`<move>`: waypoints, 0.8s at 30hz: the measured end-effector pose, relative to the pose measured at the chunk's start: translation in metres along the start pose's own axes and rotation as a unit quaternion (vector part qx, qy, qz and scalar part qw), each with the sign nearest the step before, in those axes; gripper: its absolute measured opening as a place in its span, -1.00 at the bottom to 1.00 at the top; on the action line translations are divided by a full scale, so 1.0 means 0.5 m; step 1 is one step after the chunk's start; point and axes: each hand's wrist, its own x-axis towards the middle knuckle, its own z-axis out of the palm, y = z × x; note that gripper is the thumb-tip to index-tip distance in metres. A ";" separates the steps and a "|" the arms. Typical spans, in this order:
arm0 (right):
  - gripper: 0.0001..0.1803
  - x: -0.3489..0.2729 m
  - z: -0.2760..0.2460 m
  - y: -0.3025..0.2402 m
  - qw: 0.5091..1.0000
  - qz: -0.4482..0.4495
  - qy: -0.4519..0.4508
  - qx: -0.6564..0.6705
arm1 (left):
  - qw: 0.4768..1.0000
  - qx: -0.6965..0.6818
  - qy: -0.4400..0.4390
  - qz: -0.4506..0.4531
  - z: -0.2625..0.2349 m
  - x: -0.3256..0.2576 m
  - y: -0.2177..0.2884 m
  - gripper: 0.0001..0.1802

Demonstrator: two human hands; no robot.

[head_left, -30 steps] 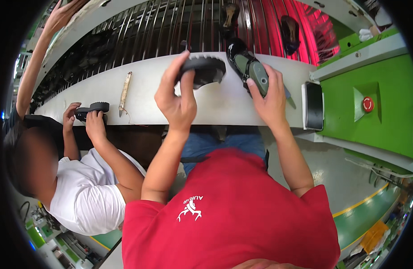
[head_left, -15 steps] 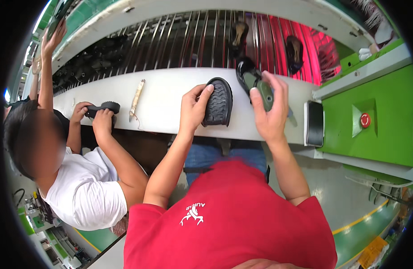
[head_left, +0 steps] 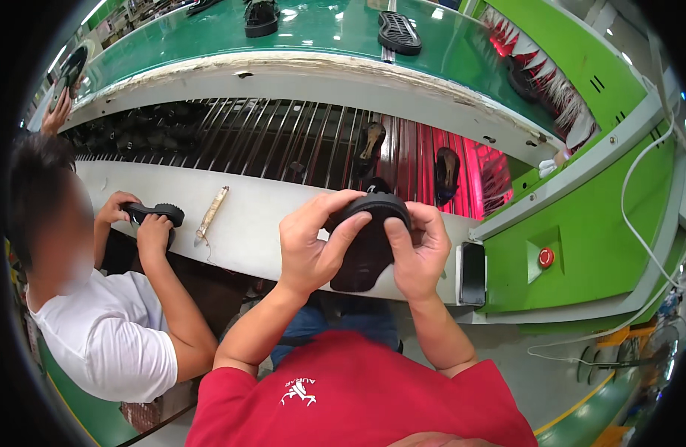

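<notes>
Both my hands grip one black shoe sole [head_left: 367, 242] just above the white ledge [head_left: 246, 231]. My left hand [head_left: 313, 242] clasps its left side, thumb across the top. On the right side, my right hand [head_left: 420, 249] presses its fingers over the rim. The sole's tread faces down and away, and part of it is hidden by my fingers.
Two dark soles [head_left: 369, 145] [head_left: 447, 171] lie on the metal roller rack [head_left: 268, 141]. Left of me a person in a white shirt [head_left: 108, 335] holds another black sole [head_left: 155, 214]. A wooden stick [head_left: 212, 211] lies on the ledge. A green conveyor [head_left: 321, 30] runs behind; a red button [head_left: 545, 258] sits right.
My two hands have come together: the sole and the piece that were held apart are now pressed as one between both hands. The head view has tilted up toward the conveyor.
</notes>
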 end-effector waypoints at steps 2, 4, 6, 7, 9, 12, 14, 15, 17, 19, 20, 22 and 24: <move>-0.74 0.002 -0.015 -0.017 0.993 0.069 -0.040 0.089 | 0.995 -0.084 -0.011 -0.059 -0.004 0.000 0.017 -0.73; -0.71 0.006 -0.019 -0.025 0.964 0.141 -0.062 0.216 | 0.965 -0.204 -0.026 -0.160 -0.002 -0.006 0.032 -0.72; -0.71 0.007 -0.015 -0.031 0.955 0.162 -0.063 0.242 | 0.958 -0.227 -0.021 -0.174 0.012 -0.012 0.015 -0.71; -0.72 0.010 -0.015 -0.023 0.953 0.175 -0.056 0.241 | 0.954 -0.239 -0.018 -0.182 0.018 -0.017 0.002 -0.70; -0.74 0.014 -0.028 0.007 0.955 0.194 -0.050 0.217 | 0.940 -0.262 -0.007 -0.219 0.028 -0.022 -0.030 -0.70; -0.74 0.014 -0.038 0.042 0.957 0.216 -0.049 0.187 | 0.933 -0.276 -0.002 -0.231 0.039 -0.030 -0.071 -0.70; -0.72 0.027 -0.037 0.050 0.968 0.212 -0.050 0.128 | 0.938 -0.262 0.002 -0.228 0.043 -0.028 -0.086 -0.70; -0.72 0.029 -0.039 0.057 0.971 0.214 -0.047 0.099 | 0.944 -0.233 -0.008 -0.235 0.041 -0.027 -0.100 -0.70; -0.67 0.044 -0.051 0.078 0.970 0.224 -0.081 0.053 | 0.951 -0.194 -0.014 -0.240 0.043 -0.022 -0.127 -0.72; -0.58 0.056 -0.060 0.110 0.962 0.260 -0.087 0.002 | 0.951 -0.166 0.005 -0.260 0.039 -0.028 -0.159 -0.72; -0.54 0.073 -0.073 0.111 0.945 0.309 -0.104 0.019 | 0.950 -0.153 0.014 -0.270 0.037 -0.031 -0.176 -0.72; -0.48 0.081 -0.065 0.111 0.962 0.210 -0.103 -0.143 | 0.957 -0.109 0.041 -0.267 0.044 -0.040 -0.230 -0.72; -0.39 0.114 0.002 0.037 0.976 0.115 -0.159 -0.091 | 0.943 -0.098 0.038 -0.315 0.020 -0.059 -0.280 -0.68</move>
